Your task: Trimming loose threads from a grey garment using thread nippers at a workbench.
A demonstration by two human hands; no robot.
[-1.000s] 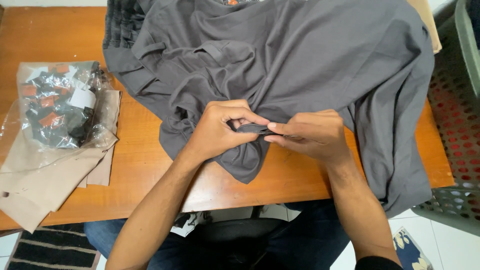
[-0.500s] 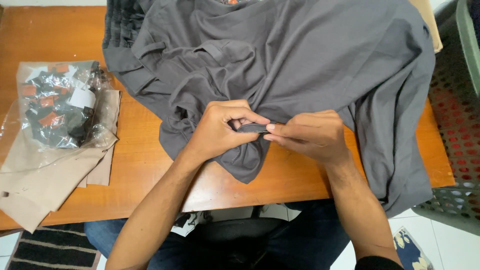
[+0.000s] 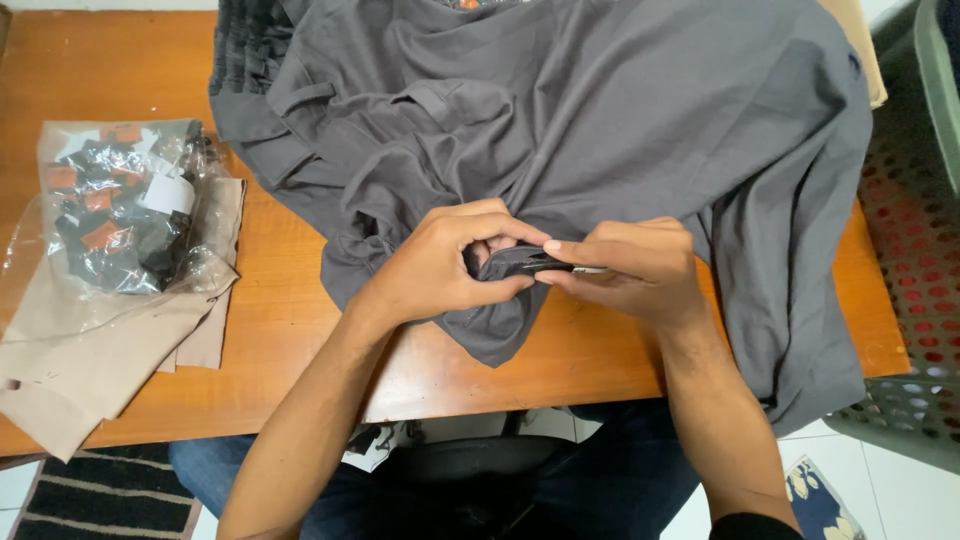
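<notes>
A large dark grey garment [image 3: 600, 120] lies spread and rumpled over the wooden table [image 3: 280, 330]. My left hand [image 3: 440, 265] bunches a fold of the grey cloth near the table's front edge. My right hand [image 3: 630, 265] pinches the same fold from the right, fingertips meeting the left hand's. A thin light-coloured object shows between the right fingers, too small to identify. Both forearms reach up from the bottom of the view.
A clear plastic bag [image 3: 120, 205] of small black and orange items lies at the left on beige paper envelopes [image 3: 90, 360]. A grey perforated basket [image 3: 915, 250] stands at the right. A stack of dark folded cloth [image 3: 240, 50] sits at the back.
The hands stay almost in place on the fold; the fingers have shifted slightly and the cloth between them is pulled a bit tighter.
</notes>
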